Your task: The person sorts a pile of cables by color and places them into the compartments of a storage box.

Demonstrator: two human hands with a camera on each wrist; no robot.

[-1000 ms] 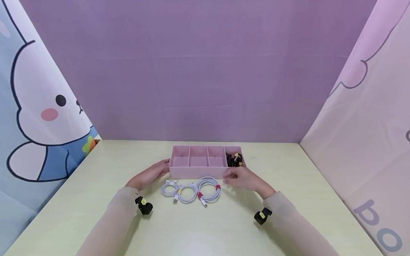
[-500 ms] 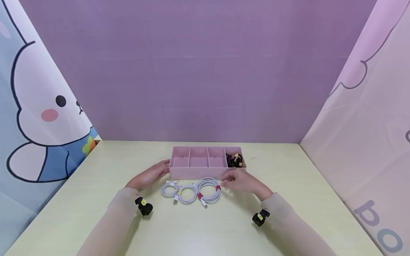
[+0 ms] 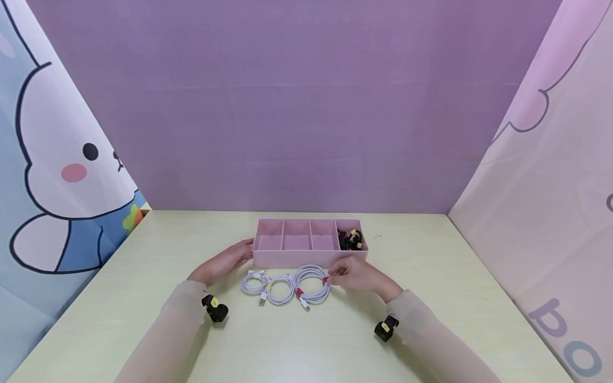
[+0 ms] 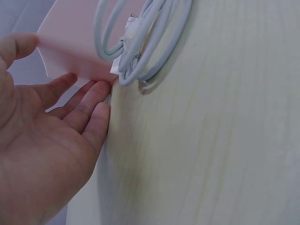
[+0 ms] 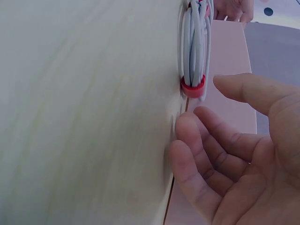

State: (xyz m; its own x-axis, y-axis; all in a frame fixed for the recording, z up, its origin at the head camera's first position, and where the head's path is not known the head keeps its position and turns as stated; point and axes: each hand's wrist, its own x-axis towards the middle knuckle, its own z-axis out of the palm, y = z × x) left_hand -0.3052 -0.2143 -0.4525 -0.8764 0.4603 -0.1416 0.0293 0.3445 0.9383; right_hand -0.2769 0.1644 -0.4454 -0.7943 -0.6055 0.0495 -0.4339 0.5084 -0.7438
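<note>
A pink four-compartment box (image 3: pixel 297 259) stands on the table, with a bundle of black cables with yellow bits (image 3: pixel 354 240) in its right compartment. My left hand (image 3: pixel 231 259) rests its fingers against the box's left end; in the left wrist view the fingers (image 4: pixel 96 119) touch the pink wall. In front of the box lie three coiled white cables: a small one (image 3: pixel 253 291), a middle one with a yellow tie (image 3: pixel 280 302) and the largest with red ties (image 3: pixel 306 302). Right beside the largest coil is my right hand (image 3: pixel 358 274), loosely curved, holding nothing; in the right wrist view a gap separates fingers and coil.
The pale wooden table (image 3: pixel 306 340) runs back to a purple curtain (image 3: pixel 297 106). Patterned cloths hang at the left (image 3: pixel 62 133) and right (image 3: pixel 546 213). A small black camera sits on each wrist, left (image 3: pixel 215 308) and right (image 3: pixel 386 329).
My right hand has moved slightly left and toward me, from the box's front right to the red-tied cable coil. My left hand, the box and the cables have stayed put.
</note>
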